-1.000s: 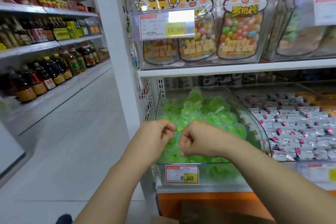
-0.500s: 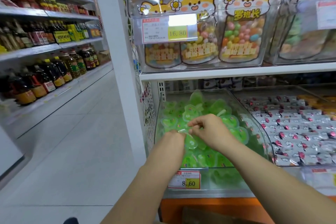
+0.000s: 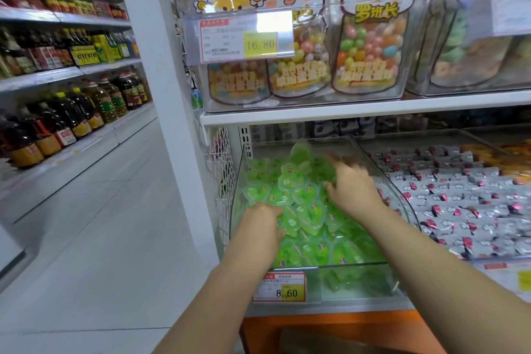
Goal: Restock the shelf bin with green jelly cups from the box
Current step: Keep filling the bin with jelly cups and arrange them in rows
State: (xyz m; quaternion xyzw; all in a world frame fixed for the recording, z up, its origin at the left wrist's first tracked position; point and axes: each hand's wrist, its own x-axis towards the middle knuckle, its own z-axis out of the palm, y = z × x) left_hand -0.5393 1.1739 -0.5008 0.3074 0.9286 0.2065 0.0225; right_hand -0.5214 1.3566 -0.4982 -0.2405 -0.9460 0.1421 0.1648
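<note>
A clear plastic shelf bin on the lower shelf is heaped with green jelly cups in heart-shaped tubs. Both my hands are inside it. My right hand lies over the right side of the pile with its fingers spread and blurred, touching the cups. At the front left of the pile, my left hand rests against the cups; its fingers point down among them and are hidden. A brown edge of the box shows at the bottom of the view.
A price tag reading 8.60 hangs on the bin's front. To the right is a bin of silver-wrapped sweets. The shelf above carries cat-shaped candy bags. A white post and an aisle with oil bottles lie left.
My hands were together, pinching jelly cups above the bin's front. They have moved forward into the bin and apart, the right hand spreading its fingers over the pile.
</note>
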